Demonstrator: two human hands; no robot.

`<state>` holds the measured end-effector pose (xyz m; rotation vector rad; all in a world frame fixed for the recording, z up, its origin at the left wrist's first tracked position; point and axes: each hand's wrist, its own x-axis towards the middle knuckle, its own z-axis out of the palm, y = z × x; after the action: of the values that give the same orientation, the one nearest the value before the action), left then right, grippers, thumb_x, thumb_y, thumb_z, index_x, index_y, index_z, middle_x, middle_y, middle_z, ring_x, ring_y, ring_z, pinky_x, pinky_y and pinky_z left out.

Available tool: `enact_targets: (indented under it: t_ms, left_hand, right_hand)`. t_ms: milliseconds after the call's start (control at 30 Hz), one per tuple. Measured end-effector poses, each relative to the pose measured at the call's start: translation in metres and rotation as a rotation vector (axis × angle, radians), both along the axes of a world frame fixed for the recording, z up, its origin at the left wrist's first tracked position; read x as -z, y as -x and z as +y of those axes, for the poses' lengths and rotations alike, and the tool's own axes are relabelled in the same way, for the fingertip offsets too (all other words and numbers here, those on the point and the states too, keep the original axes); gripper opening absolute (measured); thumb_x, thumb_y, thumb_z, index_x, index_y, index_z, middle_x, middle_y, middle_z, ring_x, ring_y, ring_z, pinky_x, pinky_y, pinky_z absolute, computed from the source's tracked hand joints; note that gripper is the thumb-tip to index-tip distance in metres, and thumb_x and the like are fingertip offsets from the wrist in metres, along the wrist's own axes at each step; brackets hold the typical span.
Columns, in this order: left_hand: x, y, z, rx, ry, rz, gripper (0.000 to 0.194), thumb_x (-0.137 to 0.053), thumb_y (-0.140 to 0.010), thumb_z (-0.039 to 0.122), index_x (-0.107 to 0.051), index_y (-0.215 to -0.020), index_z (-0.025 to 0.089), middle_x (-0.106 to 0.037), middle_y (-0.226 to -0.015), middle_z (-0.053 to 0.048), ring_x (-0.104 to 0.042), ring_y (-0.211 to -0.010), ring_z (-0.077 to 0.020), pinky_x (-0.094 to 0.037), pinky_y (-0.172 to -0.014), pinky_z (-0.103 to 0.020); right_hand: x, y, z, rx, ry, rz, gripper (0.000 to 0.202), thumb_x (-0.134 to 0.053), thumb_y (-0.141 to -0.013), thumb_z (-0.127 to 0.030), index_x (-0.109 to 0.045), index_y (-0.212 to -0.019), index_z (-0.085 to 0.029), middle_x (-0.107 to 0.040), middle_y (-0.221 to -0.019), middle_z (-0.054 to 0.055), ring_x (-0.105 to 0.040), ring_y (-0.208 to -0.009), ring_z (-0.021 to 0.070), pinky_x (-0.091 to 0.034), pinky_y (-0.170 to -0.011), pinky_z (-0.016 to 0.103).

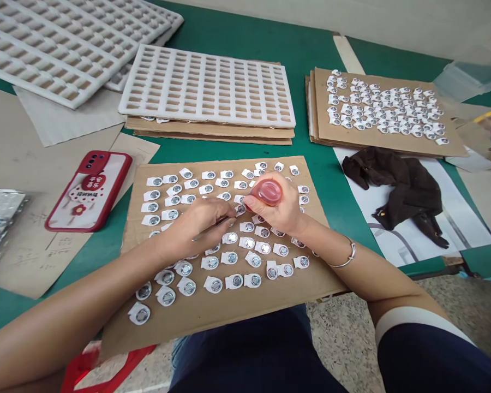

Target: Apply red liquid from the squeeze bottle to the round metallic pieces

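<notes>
My left hand (198, 221) is closed around slim metal tweezers (213, 227), their tips near the middle of a cardboard sheet (167, 323). In my right hand (288, 207) is a translucent red squeeze bottle (269, 192), tilted so its rounded end faces up toward me; its nozzle end is hidden by the hand. Between both hands lies a small round silvery disc on a white tab (240, 209). Many similar discs on white tabs, such as the near one (139, 314), lie in rough rows across the cardboard.
A white slotted foam tray (207, 87) rests on stacked cardboard behind, with more trays (57, 49) at back left. At right, another cardboard sheet (396, 141) carries similar pieces, near dark cloth (413, 185). A red-edged phone (89, 191) lies at left on the green table (311, 49).
</notes>
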<state>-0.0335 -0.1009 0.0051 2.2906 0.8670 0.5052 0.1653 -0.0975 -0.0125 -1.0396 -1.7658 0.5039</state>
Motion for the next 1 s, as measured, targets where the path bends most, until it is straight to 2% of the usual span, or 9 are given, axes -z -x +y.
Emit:
enact_targets:
  t_ms: [267, 500, 767, 1000]
  left_hand:
    - [0.003, 0.001, 0.004, -0.081, 0.096, -0.013, 0.014, -0.051, -0.078, 0.016, -0.064, -0.083, 0.017, -0.066, -0.072, -0.001, -0.058, -0.063, -0.0114, -0.044, -0.058, -0.023]
    - [0.005, -0.001, 0.006, -0.21, 0.287, -0.037, 0.014, -0.055, -0.079, 0.024, -0.068, -0.083, 0.017, -0.069, -0.074, -0.001, -0.061, -0.064, -0.0114, -0.047, -0.056, -0.021]
    - [0.006, 0.0, 0.012, -0.227, 0.41, -0.057, 0.015, -0.059, -0.077, 0.027, -0.068, -0.081, 0.016, -0.068, -0.072, -0.002, -0.06, -0.061, -0.0111, -0.045, -0.05, -0.02]
    - [0.008, 0.001, 0.013, -0.242, 0.444, -0.057, 0.017, -0.06, -0.077, 0.029, -0.068, -0.082, 0.016, -0.068, -0.074, -0.003, -0.061, -0.063, -0.0121, -0.048, -0.053, -0.021]
  right_hand:
    - [0.002, 0.0, -0.001, -0.009, 0.014, -0.031, 0.025, -0.068, -0.07, -0.032, -0.05, -0.085, -0.022, -0.06, -0.073, -0.001, -0.056, -0.064, 0.0125, -0.05, -0.06, 0.03]
    - [0.002, 0.002, -0.001, -0.019, 0.014, -0.003, 0.026, -0.067, -0.071, -0.036, -0.05, -0.086, -0.022, -0.06, -0.075, -0.001, -0.057, -0.067, 0.013, -0.05, -0.063, 0.031]
    - [0.003, 0.003, -0.002, -0.012, 0.029, 0.026, 0.027, -0.068, -0.07, -0.036, -0.05, -0.086, -0.023, -0.059, -0.074, -0.001, -0.057, -0.066, 0.0125, -0.049, -0.063, 0.031]
    - [0.003, 0.002, -0.003, -0.01, 0.037, 0.035, 0.028, -0.068, -0.07, -0.036, -0.05, -0.086, -0.023, -0.06, -0.076, -0.001, -0.057, -0.067, 0.0131, -0.05, -0.063, 0.032]
